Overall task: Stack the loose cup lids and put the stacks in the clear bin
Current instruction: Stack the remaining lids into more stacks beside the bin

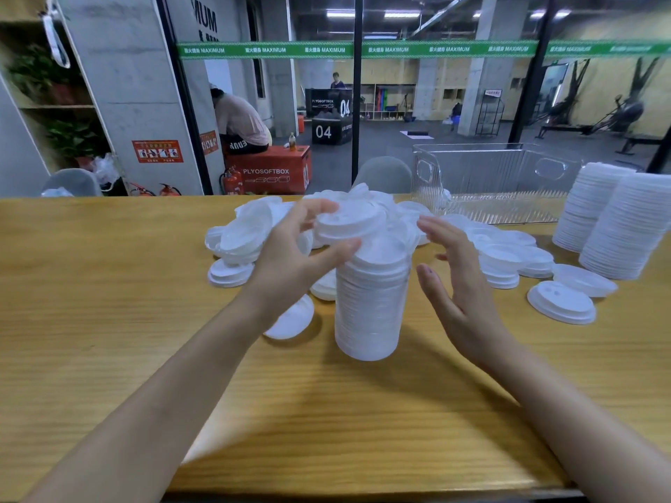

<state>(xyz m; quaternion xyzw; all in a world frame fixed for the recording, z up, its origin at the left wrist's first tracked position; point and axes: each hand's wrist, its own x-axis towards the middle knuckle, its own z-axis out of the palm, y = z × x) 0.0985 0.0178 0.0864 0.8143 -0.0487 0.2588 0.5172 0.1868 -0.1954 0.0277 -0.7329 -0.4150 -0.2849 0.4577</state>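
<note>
While my left hand (290, 255) pinches a lid (348, 221) just over the stack (370, 303), my right hand (457, 285) hovers open beside it.
I should lower the lid level and centred so it nests, right palm ready to steady the tall column, which looks easy to tip. Loose lids (247, 234) lie heaped behind on the wooden table (109, 285). The bin (486, 176) stands far right, seemingly without stacks, with two finished stacks (617, 219) beside it. Beyond the glass is a gym.
</note>
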